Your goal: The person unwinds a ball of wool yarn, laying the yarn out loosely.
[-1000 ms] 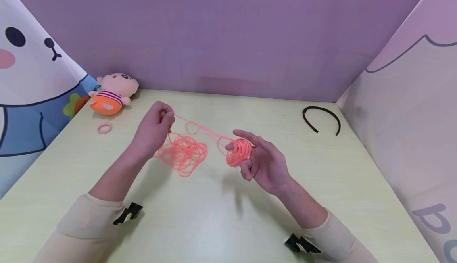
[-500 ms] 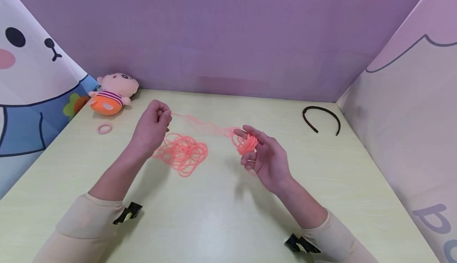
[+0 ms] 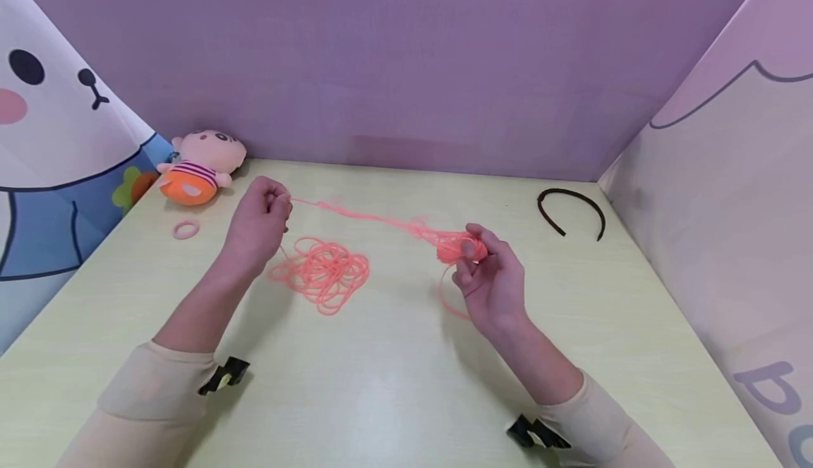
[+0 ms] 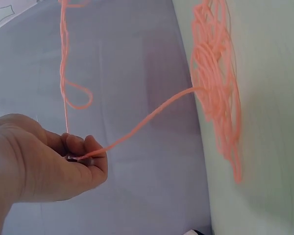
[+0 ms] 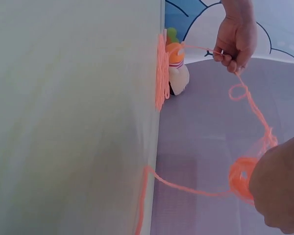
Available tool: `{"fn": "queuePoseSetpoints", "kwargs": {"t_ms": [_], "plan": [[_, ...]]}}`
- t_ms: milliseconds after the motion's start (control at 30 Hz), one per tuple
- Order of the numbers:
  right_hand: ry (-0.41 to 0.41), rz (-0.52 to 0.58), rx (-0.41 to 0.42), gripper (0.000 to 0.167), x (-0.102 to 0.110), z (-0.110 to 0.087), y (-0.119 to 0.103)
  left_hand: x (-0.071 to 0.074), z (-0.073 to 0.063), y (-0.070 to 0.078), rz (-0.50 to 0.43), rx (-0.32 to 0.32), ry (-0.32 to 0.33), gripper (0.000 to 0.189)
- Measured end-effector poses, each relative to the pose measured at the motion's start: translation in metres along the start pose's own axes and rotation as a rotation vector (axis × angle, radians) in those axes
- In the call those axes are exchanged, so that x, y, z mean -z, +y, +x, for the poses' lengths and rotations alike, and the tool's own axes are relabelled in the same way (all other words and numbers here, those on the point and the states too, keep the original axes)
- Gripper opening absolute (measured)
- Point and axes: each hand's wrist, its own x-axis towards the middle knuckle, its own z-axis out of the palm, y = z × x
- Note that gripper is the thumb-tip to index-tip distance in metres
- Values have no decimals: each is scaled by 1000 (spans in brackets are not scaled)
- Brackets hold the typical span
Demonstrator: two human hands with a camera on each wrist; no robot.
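A strand of coral-pink cord is pinched between the thumb and curled fingers of my left hand (image 3: 256, 221), raised over the left half of the table. My right hand (image 3: 498, 288) holds a small wound bundle of the same cord (image 3: 449, 248) in its fingers. Between the hands the cord stretches in a twisted, partly tangled line, with a small loop near my left hand in the right wrist view. A loose heap of cord (image 3: 327, 274) lies on the table, and one strand (image 4: 154, 115) rises from it to my left hand. Another strand (image 5: 186, 188) hangs from the bundle to the table.
On the table's far left lies a plush toy (image 3: 200, 168) in orange, with a pink ring (image 3: 186, 229) in front of it. A dark headband (image 3: 574, 200) lies at the far right. Fabric panels (image 3: 406, 66) enclose the back and sides.
My right hand has moved right and slightly up with the bundle, its fingers closing more around it. My left hand has shifted a little left, and the line between them is longer.
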Motion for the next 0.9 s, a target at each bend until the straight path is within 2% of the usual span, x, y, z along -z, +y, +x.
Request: {"fn": "queuePoseSetpoints", "kwargs": {"t_ms": [300, 633, 800, 900], "plan": [[42, 52, 95, 28, 2, 0, -3, 14, 9, -9, 58, 77, 45, 20], [132, 100, 185, 26, 1, 1, -18, 28, 16, -14, 26, 190, 58, 26], [129, 80, 177, 27, 0, 1, -20, 31, 17, -15, 37, 218, 71, 26], [94, 54, 125, 28, 1, 1, -18, 29, 17, -17, 104, 183, 6, 26]]}}
